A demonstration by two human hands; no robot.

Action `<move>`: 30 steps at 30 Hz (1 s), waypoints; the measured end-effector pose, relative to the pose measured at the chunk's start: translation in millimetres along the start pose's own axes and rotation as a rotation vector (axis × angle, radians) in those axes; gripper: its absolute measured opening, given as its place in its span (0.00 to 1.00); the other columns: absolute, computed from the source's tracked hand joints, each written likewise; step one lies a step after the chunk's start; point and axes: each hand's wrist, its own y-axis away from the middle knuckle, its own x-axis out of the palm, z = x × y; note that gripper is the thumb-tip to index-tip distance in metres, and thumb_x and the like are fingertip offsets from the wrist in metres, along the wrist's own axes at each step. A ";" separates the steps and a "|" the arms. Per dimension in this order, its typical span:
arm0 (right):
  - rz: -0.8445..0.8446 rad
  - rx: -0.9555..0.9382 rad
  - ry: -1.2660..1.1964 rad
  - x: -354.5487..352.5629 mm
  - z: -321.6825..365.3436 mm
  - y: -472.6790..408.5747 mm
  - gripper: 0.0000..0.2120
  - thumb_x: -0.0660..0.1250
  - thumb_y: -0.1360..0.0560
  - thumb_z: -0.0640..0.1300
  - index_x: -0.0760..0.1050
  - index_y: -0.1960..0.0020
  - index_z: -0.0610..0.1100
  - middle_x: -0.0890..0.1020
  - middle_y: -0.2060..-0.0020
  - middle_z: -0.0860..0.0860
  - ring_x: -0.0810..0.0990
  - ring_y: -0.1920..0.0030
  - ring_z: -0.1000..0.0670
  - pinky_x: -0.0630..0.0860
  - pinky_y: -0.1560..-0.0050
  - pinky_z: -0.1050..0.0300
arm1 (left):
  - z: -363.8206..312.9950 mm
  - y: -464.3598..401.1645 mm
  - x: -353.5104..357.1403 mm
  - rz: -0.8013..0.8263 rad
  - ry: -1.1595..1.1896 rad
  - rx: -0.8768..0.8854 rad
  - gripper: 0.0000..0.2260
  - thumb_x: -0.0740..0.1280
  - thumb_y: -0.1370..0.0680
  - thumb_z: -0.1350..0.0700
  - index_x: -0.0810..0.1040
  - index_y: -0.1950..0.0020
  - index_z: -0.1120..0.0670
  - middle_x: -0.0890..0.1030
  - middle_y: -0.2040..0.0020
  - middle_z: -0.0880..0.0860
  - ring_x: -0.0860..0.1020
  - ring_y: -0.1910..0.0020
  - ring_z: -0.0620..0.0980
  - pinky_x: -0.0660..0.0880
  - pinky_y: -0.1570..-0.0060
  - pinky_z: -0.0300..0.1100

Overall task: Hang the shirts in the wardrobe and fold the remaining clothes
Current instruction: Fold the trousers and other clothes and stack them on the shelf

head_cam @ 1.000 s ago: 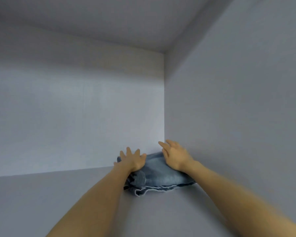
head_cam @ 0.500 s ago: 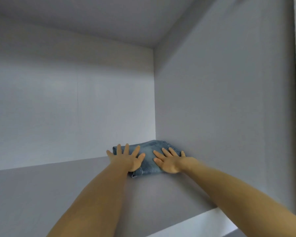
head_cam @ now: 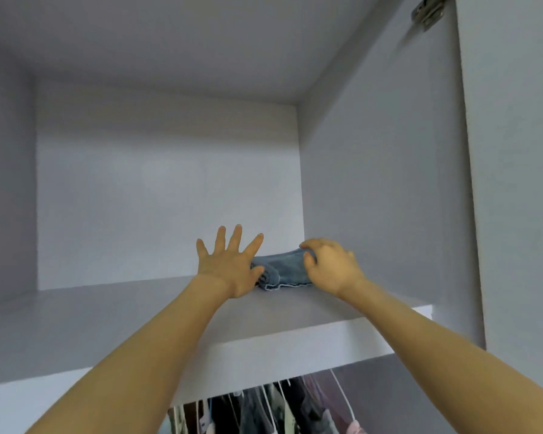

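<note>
A folded blue denim garment (head_cam: 282,269) lies on the wardrobe's white top shelf (head_cam: 107,314), pushed toward the right side wall. My left hand (head_cam: 229,264) is at the garment's left edge with its fingers spread and straight, the heel of the palm low against the shelf. On the garment's right end sits my right hand (head_cam: 326,266), fingers curled over the fabric. Several shirts on hangers (head_cam: 264,408) show below the shelf.
The shelf compartment is boxed in by a back wall (head_cam: 166,198), a right side wall (head_cam: 373,183) and a top panel. An open door with a metal hinge (head_cam: 427,10) stands at the far right. The shelf's front edge (head_cam: 295,346) runs across the lower view.
My view has pulled back and down, so the shelf edge and hanging shirts now show. My left hand has lifted its fingers off the denim, and my right hand's fingers have curled onto it.
</note>
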 end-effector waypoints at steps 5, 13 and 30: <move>-0.265 -0.112 -0.327 -9.9 28.4 89.7 0.15 0.57 0.22 0.39 0.74 0.38 0.43 0.77 0.42 0.48 0.72 0.40 0.47 0.64 0.39 0.52 | -4.4 108.6 -10.1 -0.306 0.190 -0.106 0.25 0.52 0.19 0.46 0.48 0.23 0.45 0.48 0.22 0.52 0.47 0.24 0.53 0.47 0.28 0.56; -0.031 -0.306 -0.697 1.5 73.4 281.0 0.12 0.60 0.24 0.35 0.77 0.43 0.42 0.77 0.47 0.51 0.74 0.45 0.51 0.67 0.41 0.58 | -50.6 332.9 12.3 -0.488 0.490 -0.342 0.21 0.58 0.24 0.51 0.74 0.34 0.57 0.74 0.34 0.57 0.70 0.34 0.56 0.66 0.35 0.52; 1.154 -0.694 -0.999 48.5 305.8 675.9 0.10 0.61 0.22 0.38 0.78 0.45 0.42 0.81 0.51 0.52 0.79 0.49 0.52 0.72 0.47 0.63 | -44.6 856.6 35.7 -0.110 0.500 -1.452 0.15 0.64 0.22 0.56 0.75 0.35 0.55 0.77 0.38 0.53 0.75 0.40 0.53 0.70 0.42 0.42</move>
